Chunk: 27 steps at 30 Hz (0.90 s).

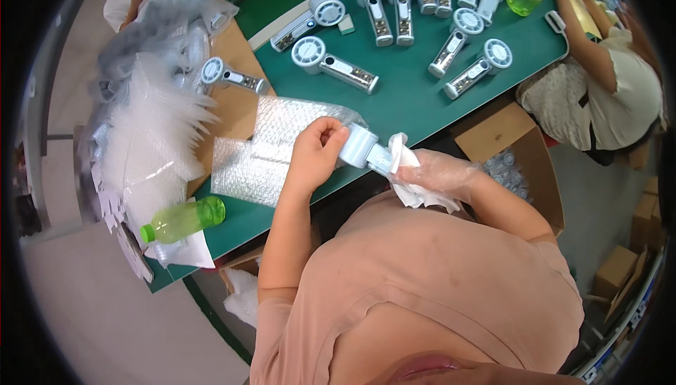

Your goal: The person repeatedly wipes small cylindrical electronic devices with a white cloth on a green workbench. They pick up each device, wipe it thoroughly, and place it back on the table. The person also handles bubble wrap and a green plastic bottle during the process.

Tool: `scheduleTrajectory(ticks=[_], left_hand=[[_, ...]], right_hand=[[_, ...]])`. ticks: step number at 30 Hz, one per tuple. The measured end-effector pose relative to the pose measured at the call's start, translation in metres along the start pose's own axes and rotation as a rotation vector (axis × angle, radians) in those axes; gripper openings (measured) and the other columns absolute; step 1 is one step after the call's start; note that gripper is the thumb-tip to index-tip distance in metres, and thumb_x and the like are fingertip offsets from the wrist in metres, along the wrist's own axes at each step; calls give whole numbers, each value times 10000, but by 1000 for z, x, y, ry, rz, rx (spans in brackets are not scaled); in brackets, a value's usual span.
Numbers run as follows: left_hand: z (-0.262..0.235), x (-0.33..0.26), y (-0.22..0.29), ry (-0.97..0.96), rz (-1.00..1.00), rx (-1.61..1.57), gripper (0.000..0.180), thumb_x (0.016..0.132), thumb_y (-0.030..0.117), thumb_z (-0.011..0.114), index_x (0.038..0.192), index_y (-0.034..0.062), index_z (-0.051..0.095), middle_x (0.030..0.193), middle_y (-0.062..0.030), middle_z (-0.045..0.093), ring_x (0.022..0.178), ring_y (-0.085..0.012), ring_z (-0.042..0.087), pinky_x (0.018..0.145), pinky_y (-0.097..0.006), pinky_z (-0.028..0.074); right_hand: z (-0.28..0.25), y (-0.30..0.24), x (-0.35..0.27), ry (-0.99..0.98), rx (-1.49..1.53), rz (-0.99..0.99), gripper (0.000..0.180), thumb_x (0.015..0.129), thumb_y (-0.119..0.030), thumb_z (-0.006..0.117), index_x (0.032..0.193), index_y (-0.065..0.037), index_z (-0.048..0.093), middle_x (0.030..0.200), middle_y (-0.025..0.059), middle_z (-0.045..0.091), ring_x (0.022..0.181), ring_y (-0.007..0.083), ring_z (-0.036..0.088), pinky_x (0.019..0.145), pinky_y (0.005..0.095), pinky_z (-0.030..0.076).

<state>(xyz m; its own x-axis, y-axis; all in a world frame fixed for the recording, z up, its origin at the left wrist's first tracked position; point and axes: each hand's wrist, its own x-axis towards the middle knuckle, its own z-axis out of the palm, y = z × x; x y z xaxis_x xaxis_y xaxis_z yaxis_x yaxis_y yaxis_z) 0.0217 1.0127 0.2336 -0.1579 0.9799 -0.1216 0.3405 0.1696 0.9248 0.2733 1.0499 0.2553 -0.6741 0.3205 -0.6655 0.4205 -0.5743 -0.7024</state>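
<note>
Pale blue plastic is showing between the two hands: a short-handled fan-like device with a thick round head [359, 147], its position slightly above the green tabletop's near edge [394, 96]. Left hand [315, 149], bare, is closing thumb and fingers on the head's left side, presumably steadying it. Right hand [442, 172], apparently in a clear thin film glove, is clamping a crumpled soft white cloth [422, 196] around the handle's lower end; the cloth is probably serving for wiping, or for keeping prints off the casing. Silvery translucent bubble-wrap sheets [246, 174] are lying just left of the grip, partly behind the left wrist, plausibly for easy reach. Beyond the grip, a matching pale blue round-headed unit [345, 73] is lying with its handle pointing right; others are spreading farther out, spaced apart, perhaps to avoid rubbing. Left of and nearer than the grip, a translucent green bottle [184, 221] is resting on its side. Right of the grip, an open brown cardboard carton [496, 133] is holding more pale parts, details too small to tell.
</note>
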Motion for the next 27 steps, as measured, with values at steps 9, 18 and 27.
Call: scheduleTrajectory(ticks=[9,18,27], left_hand=[[33,-23,56,-66,707,840,144,735,61,689,842,64,593,827,-115,575,779,-347,573,665,-465,450],[36,-20,29,367,355,-163,302,762,-81,600,1058,-38,640,1031,-174,652,1014,-287,627,919,-404,476],[39,-18,7,261,308,237,123,898,104,619,897,-17,595,794,-176,597,734,-344,612,682,-421,499]], right_hand=[[15,18,30,-43,166,-227,283,955,-336,665,1027,-64,636,868,9,630,761,101,574,671,269,481],[22,43,55,-356,563,-415,430,978,-429,643,1183,-55,588,1003,38,624,854,126,623,741,296,539],[24,7,29,-214,806,-295,454,1008,-489,530,1129,-55,592,790,125,658,608,227,631,407,276,468]])
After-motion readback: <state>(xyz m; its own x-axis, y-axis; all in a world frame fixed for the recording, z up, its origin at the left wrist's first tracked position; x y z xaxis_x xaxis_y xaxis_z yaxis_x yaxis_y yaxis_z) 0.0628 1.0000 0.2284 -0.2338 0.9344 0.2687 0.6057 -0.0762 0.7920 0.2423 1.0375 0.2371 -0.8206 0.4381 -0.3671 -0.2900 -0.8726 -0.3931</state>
